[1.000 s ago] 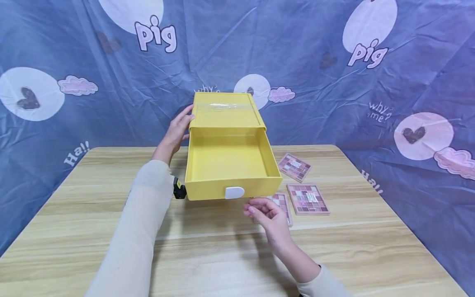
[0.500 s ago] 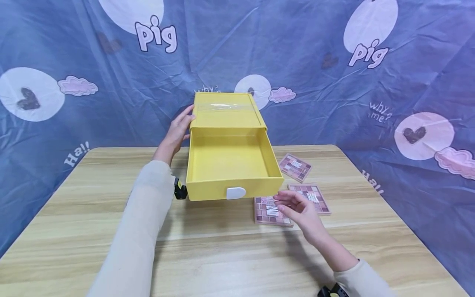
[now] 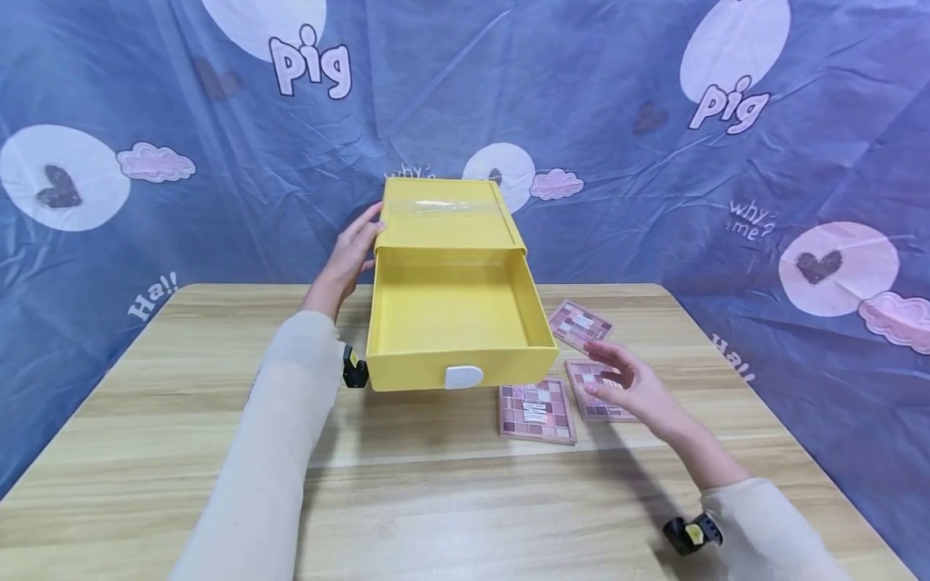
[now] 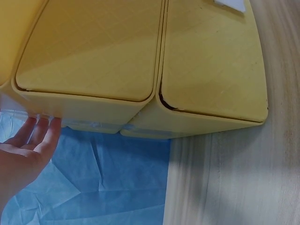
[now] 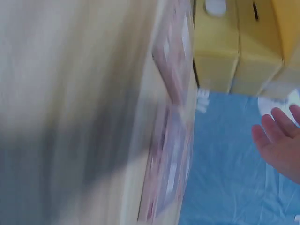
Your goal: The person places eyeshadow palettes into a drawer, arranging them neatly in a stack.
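Note:
A yellow stacked drawer box (image 3: pixel 450 230) stands at the back of the table. Its top drawer (image 3: pixel 454 311) is pulled out and bare inside, with a white tab handle (image 3: pixel 463 377) on the front. My left hand (image 3: pixel 345 262) rests against the box's left side, fingers extended; in the left wrist view its fingertips (image 4: pixel 52 127) touch the yellow casing. My right hand (image 3: pixel 643 395) is raised over the eyeshadow palettes, holding nothing, its fingers loosely bent. One palette (image 3: pixel 536 413) lies near the drawer, a second palette (image 3: pixel 585 387) is partly hidden by that hand, and a third palette (image 3: pixel 580 323) lies behind.
The wooden table (image 3: pixel 429 516) reaches back to a blue printed cloth (image 3: pixel 617 186), which hangs behind and at both sides. The pulled-out drawer overhangs the table in front of the box. A black wrist camera (image 3: pixel 690 532) sits at my right cuff.
My right hand has moved away from below the drawer front, rightward and up over the palettes, uncovering the nearest one. My left hand and the drawer box stay put.

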Motion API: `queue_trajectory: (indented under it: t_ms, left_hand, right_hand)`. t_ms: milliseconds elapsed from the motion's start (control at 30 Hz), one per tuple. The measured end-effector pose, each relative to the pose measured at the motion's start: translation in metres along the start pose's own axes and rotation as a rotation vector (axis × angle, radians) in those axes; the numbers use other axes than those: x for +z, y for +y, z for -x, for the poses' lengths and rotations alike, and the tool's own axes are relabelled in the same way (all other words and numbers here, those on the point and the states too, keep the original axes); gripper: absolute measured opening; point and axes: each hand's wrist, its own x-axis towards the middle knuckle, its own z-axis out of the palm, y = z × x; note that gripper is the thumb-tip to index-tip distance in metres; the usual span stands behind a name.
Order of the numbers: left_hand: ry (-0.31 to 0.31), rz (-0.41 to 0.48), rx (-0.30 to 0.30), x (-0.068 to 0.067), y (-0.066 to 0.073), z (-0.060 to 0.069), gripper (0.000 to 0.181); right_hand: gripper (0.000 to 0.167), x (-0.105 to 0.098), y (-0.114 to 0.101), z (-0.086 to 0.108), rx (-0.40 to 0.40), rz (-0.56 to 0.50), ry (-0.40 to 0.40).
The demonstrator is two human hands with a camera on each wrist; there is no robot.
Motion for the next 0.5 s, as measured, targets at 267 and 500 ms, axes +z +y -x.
queue_trajectory:
  t_ms: [267,500]
  left_hand:
    - [0.005,0.007,0.002,0.000,0.000,-0.003,0.051]
    - [0.007,0.013,0.007,0.000,-0.003,-0.003,0.051]
  right_hand:
    - [0.074,-0.035,0.016,-0.009,0.074,0.159,-0.109]
    - [0.095,-0.054,0.031,-0.008,0.209,0.275,-0.221]
